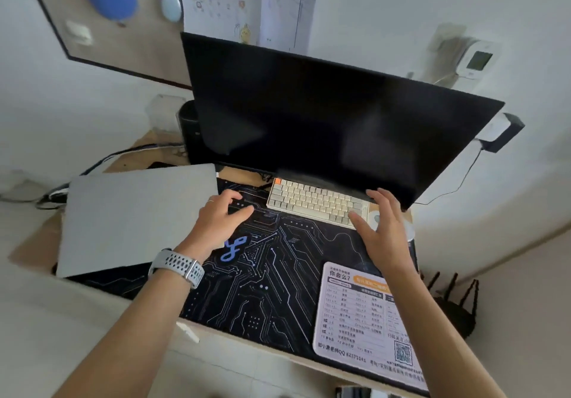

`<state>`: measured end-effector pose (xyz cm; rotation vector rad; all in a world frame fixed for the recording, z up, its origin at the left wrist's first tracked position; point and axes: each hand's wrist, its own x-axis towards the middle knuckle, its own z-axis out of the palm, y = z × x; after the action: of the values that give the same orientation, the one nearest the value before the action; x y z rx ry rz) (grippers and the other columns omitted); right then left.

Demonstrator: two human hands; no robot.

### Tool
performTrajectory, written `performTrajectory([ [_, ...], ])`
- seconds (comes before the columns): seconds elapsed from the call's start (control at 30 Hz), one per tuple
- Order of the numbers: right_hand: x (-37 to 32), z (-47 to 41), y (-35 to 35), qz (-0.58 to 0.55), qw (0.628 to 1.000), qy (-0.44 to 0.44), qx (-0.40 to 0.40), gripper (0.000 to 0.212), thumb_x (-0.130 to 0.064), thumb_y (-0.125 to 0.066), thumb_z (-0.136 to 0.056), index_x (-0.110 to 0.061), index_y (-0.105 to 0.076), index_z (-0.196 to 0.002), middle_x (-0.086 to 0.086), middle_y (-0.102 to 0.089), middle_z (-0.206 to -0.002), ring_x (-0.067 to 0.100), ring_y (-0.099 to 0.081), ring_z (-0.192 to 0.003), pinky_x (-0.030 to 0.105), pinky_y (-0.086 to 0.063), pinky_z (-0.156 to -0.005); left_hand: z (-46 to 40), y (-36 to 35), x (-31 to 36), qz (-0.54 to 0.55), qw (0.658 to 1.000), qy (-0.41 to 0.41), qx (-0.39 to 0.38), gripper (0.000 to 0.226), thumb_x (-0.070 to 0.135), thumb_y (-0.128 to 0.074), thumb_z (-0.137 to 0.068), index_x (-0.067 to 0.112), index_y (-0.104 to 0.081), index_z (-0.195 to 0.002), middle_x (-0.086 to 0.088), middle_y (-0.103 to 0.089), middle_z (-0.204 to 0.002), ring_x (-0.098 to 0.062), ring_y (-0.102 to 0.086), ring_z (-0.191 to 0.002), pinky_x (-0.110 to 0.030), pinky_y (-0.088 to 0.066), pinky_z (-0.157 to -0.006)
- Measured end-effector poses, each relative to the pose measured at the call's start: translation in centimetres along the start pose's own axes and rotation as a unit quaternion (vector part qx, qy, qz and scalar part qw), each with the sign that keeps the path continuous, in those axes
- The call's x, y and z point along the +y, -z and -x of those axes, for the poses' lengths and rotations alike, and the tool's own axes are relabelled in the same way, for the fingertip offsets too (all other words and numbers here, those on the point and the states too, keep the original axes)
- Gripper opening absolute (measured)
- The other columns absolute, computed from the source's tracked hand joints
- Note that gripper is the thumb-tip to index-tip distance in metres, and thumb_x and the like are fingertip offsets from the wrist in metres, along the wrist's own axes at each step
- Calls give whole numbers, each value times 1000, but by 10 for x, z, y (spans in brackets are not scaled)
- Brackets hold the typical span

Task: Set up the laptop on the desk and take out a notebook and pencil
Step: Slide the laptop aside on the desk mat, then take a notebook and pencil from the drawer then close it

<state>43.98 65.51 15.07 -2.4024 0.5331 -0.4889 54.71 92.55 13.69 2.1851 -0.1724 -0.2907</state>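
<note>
Head view: left hand (216, 221) and right hand (381, 227), fingers loosely spread, empty, above desk mat (272, 274) beside closed laptop (136, 218).

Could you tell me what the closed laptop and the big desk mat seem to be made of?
The laptop looks like matte silver metal, likely aluminium: an even grey lid with soft sheen, though painted plastic is possible. The desk mat looks like cloth-topped rubber: flat, non-glossy black with a printed circuit pattern.
</note>
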Motion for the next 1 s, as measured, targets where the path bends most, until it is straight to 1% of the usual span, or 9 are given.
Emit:
performTrajectory([
  [0.2,-36,-9,-52,-53,986,104,-117,56,-41,-62,-86,-22,-44,-136,-1,-33,-150,18,-31,-138,41,-30,-114,35,18,-32,16,984,94,153,34,40,-58,-85,27,-49,-116,-7,-42,-129,-30,-46,-115,-42,-39,-98],
  [0.3,-67,0,-89,-80,964,165,-194,58,-40,-63,-86,-20,-43,-137,0,-32,-150,18,-29,-139,39,-30,-114,68,32,-56,18,968,150,199,37,41,-58,-85,27,-49,-118,-9,-41,-133,-31,-43,-119,-47,-35,-104],
  [0.37,-92,10,-114,-95,945,203,-238,58,-39,-65,-85,-21,-43,-137,-1,-31,-150,18,-30,-138,35,-30,-113,92,46,-72,23,953,188,237,38,39,-60,-85,25,-49,-119,-10,-42,-131,-29,-43,-118,-42,-35,-103],
  [0.43,-117,24,-137,-108,924,238,-279,58,-40,-64,-85,-23,-43,-136,-3,-30,-150,18,-30,-137,37,-31,-112,116,58,-88,38,936,217,276,38,35,-62,-85,21,-51,-119,-11,-44,-128,-26,-46,-114,-38,-37,-102],
  [0.5,-141,41,-158,-106,903,271,-315,57,-41,-63,-86,-25,-42,-136,-3,-29,-152,18,-28,-138,36,-29,-110,141,68,-105,54,919,248,303,38,34,-62,-85,22,-50,-120,-10,-42,-130,-27,-43,-120,-40,-34,-105],
  [0.63,-184,76,-194,-120,861,322,-375,58,-40,-64,-86,-25,-41,-136,-3,-25,-153,18,-21,-140,25,-22,-106,181,84,-137,68,890,300,336,37,35,-62,-85,24,-50,-119,-9,-40,-133,-29,-39,-123,-46,-32,-107],
  [0.77,-221,104,-224,-122,835,351,-406,58,-40,-64,-86,-25,-40,-137,-4,-23,-154,17,-19,-140,25,-23,-104,200,109,-166,98,881,311,343,34,38,-61,-85,31,-50,-116,-4,-42,-131,-29,-39,-124,-48,-35,-105],
  [0.9,-247,120,-250,-108,836,348,-410,59,-39,-64,-87,-24,-39,-138,-3,-23,-154,17,-19,-141,25,-23,-103,195,134,-195,116,891,296,324,29,36,-60,-85,35,-49,-112,-1,-43,-128,-27,-38,-124,-48,-36,-105],
  [1.0,-261,128,-269,-89,845,340,-404,60,-39,-64,-86,-24,-39,-139,-1,-23,-155,18,-19,-141,24,-22,-102,185,150,-218,112,903,291,295,33,35,-60,-85,30,-50,-116,-3,-42,-131,-28,-36,-125,-45,-34,-106],
])
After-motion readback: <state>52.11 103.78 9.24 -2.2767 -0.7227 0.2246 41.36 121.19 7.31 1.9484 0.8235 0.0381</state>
